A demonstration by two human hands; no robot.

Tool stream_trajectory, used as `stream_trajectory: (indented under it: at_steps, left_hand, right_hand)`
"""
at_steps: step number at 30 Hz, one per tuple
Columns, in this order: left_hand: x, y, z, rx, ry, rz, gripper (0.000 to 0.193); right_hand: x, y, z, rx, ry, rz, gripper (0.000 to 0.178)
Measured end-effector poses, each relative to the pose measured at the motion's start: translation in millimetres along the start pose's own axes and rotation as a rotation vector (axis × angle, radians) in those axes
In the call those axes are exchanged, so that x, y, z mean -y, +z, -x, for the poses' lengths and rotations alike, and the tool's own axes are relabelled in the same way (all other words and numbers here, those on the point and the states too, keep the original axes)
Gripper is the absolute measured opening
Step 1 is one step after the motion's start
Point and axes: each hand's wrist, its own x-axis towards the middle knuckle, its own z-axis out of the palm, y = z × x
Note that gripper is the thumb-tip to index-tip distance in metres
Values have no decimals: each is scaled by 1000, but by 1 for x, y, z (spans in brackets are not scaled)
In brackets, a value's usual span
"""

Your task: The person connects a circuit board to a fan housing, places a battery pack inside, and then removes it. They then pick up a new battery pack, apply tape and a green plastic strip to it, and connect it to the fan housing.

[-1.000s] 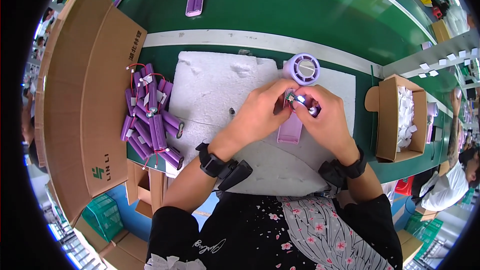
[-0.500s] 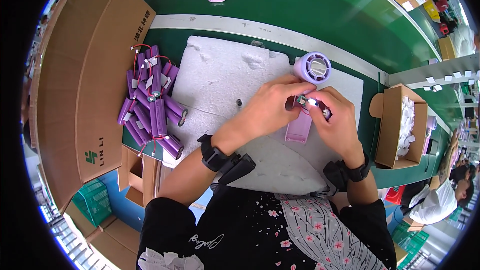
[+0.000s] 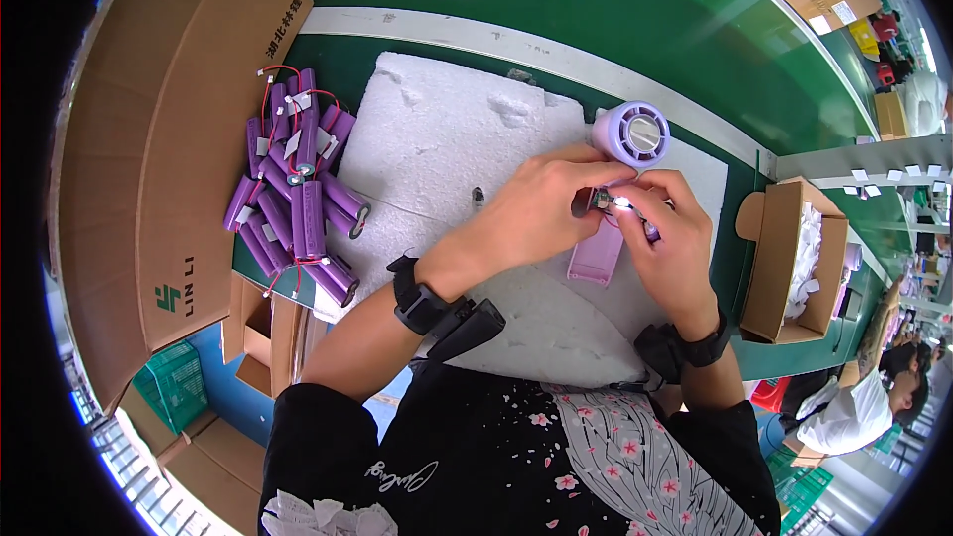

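Hands were held close together over a white foam pad (image 3: 447, 139) on the green surface (image 3: 556, 10). A small dark component (image 3: 602, 201) with a bright glint was pinched between the fingers of the left hand (image 3: 536, 208) and the right hand (image 3: 670, 238); both were closed on it. Just below it, a lilac flat casing (image 3: 596, 256) was laid on the pad. A lilac round fan head (image 3: 631, 133) was seen just beyond the fingertips. A pile of purple battery cells (image 3: 293, 189) with red wires was placed at the left of the pad, beside a cardboard box (image 3: 159, 139).
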Motion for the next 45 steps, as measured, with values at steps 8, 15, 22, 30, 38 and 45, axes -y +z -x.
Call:
stream_trajectory:
  at_steps: [8,15,22,30,38,45]
  left_hand:
    - [2,1,0,0,-16,4,48]
    - [2,2,0,-3,-5,83,49]
    - [2,-5,-1,40,-33,134,53]
    - [-1,-6,-2,57,-96,152,54]
    - [-3,-9,-2,70,-107,173,50]
    - [2,-8,-3,70,-150,248,36]
  right_hand:
    - [-5,7,2,-149,57,-31,23]
    - [-7,7,2,-181,-18,22,18]
    - [-4,5,2,-163,-24,53,18]
    - [-1,4,0,-164,-48,90,18]
    - [-1,6,-1,-168,-71,116,17]
    - [-2,6,-2,-154,-74,106,16]
